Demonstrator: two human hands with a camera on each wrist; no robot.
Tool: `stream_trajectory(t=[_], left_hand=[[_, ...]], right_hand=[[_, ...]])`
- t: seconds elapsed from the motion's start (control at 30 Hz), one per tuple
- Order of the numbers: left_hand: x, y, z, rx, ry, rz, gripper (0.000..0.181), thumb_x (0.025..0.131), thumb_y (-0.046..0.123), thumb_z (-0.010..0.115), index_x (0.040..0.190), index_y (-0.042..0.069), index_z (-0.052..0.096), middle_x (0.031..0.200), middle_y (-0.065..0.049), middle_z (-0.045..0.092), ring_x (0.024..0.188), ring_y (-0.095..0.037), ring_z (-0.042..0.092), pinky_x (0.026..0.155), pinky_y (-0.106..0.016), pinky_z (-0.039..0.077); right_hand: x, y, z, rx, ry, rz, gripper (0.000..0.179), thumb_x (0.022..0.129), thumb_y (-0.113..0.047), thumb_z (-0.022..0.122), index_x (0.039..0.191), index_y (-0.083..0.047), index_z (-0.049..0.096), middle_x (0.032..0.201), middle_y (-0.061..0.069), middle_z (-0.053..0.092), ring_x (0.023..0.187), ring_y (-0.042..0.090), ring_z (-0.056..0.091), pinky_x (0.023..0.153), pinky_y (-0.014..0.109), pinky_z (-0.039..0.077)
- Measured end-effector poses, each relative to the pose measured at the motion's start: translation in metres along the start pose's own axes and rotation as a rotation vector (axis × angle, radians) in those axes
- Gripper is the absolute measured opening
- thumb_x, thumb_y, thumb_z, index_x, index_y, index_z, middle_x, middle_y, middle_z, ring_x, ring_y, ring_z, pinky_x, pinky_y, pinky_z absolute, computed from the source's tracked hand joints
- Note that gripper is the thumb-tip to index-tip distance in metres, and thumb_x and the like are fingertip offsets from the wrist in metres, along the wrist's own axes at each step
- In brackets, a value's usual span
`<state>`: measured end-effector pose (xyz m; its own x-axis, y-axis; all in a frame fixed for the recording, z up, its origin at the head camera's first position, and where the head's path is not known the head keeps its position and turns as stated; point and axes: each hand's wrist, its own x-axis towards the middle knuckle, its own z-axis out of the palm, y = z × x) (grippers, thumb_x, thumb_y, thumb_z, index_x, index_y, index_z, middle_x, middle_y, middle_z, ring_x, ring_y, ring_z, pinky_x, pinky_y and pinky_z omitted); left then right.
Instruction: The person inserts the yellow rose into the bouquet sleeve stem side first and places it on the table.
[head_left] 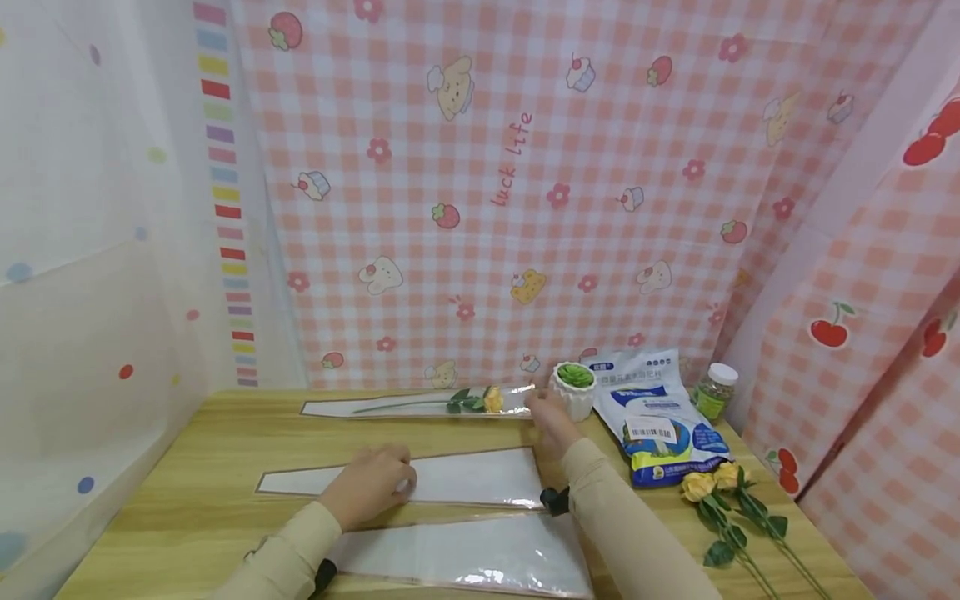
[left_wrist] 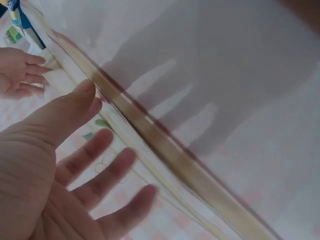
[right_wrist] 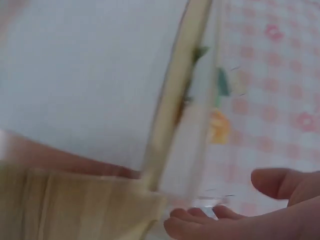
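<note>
My left hand (head_left: pixel 373 483) is over the middle clear-fronted white flower sleeve (head_left: pixel 480 477), nearest its narrower left half. In the left wrist view its thumb and fingers (left_wrist: pixel 92 172) are spread apart, with nothing between them. My right hand (head_left: pixel 555 423) is at the wide right end of the far sleeve (head_left: pixel 330 408). A yellow rose (head_left: pixel 492 400) with green leaves lies along that sleeve, its stem pointing left. From the right wrist, my right thumb (right_wrist: pixel 272 182) stands away from the fingers, which are right at the sleeve's end.
A third sleeve (head_left: pixel 465 554) lies nearest me. Beyond my right hand stand a white pot with a green succulent (head_left: pixel 575 379), a blue and white bag (head_left: pixel 660 425) and a white-lidded jar (head_left: pixel 716 392). Two yellow roses (head_left: pixel 699 487) lie at right. Checked cloth (head_left: pixel 525 250) hangs behind the table.
</note>
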<state>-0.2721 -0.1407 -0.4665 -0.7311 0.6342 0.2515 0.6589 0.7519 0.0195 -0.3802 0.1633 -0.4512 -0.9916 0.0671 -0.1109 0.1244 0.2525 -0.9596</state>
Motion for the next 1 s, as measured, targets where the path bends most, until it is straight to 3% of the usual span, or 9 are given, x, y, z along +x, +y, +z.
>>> stream_trajectory(t=[0.13,0.2,0.3,0.43,0.57,0.7,0.8,1.0], left_hand=[[0.000,0.001,-0.001,-0.060,-0.055,-0.009,0.020,0.083,0.016,0.084,0.101,0.011,0.079,0.088,0.001,0.059,0.077,-0.011,0.058,0.066,-0.027,0.054],[0.001,0.002,-0.001,-0.067,-0.066,-0.001,0.021,0.084,0.015,0.083,0.104,0.011,0.079,0.088,0.001,0.060,0.078,-0.011,0.060,0.067,-0.026,0.055],[0.002,0.001,0.002,-0.072,-0.066,0.014,0.023,0.084,0.015,0.083,0.106,0.010,0.080,0.090,0.000,0.061,0.078,-0.011,0.060,0.068,-0.025,0.055],[0.001,-0.002,0.006,-0.078,-0.069,0.021,0.023,0.084,0.015,0.083,0.107,0.011,0.080,0.090,0.000,0.062,0.078,-0.010,0.059,0.068,-0.026,0.055],[0.001,-0.005,0.008,-0.085,-0.077,0.018,0.023,0.085,0.015,0.082,0.108,0.011,0.080,0.092,0.001,0.063,0.080,-0.010,0.060,0.070,-0.027,0.056],[0.001,-0.005,0.007,-0.104,-0.092,0.008,0.025,0.085,0.016,0.082,0.109,0.011,0.080,0.093,0.001,0.062,0.082,-0.011,0.060,0.071,-0.029,0.056],[0.000,-0.005,0.006,-0.114,-0.096,0.000,0.026,0.084,0.016,0.083,0.110,0.012,0.080,0.094,0.001,0.062,0.083,-0.012,0.060,0.072,-0.030,0.055],[-0.001,-0.004,0.005,-0.113,-0.088,0.015,0.028,0.084,0.016,0.083,0.111,0.011,0.079,0.098,-0.001,0.064,0.086,-0.014,0.062,0.074,-0.030,0.056]], right_hand=[[-0.019,-0.007,-0.012,-0.018,-0.039,-0.060,0.071,0.098,-0.005,0.050,0.156,0.011,0.013,0.161,0.034,0.012,0.149,0.048,0.014,0.123,0.056,0.016],[-0.029,-0.007,-0.020,-0.029,-0.050,-0.093,0.072,0.098,-0.003,0.050,0.157,0.010,0.011,0.162,0.034,0.010,0.150,0.049,0.012,0.122,0.057,0.015],[-0.042,-0.002,-0.032,-0.135,-0.083,-0.126,0.060,0.097,-0.003,0.052,0.152,0.009,0.032,0.155,0.034,0.031,0.142,0.049,0.032,0.117,0.059,0.029],[-0.057,0.010,-0.044,-0.344,-0.248,-0.119,0.040,0.098,-0.009,0.061,0.137,0.000,0.059,0.138,0.026,0.055,0.127,0.044,0.052,0.106,0.061,0.042],[-0.064,0.020,-0.049,-0.579,-0.343,-0.153,0.044,0.088,-0.013,0.078,0.130,-0.010,0.066,0.130,0.019,0.062,0.122,0.040,0.056,0.104,0.062,0.043],[-0.064,0.025,-0.045,-0.726,-0.392,-0.213,0.052,0.078,-0.012,0.087,0.126,-0.010,0.067,0.122,0.018,0.063,0.116,0.038,0.058,0.102,0.059,0.045],[-0.061,0.029,-0.042,-0.751,-0.391,-0.234,0.046,0.076,-0.007,0.088,0.118,-0.007,0.069,0.108,0.014,0.063,0.103,0.031,0.059,0.095,0.052,0.050],[-0.060,0.037,-0.037,-0.665,-0.297,-0.265,0.017,0.079,0.000,0.083,0.088,-0.005,0.069,0.081,0.003,0.062,0.075,0.017,0.056,0.068,0.032,0.050]])
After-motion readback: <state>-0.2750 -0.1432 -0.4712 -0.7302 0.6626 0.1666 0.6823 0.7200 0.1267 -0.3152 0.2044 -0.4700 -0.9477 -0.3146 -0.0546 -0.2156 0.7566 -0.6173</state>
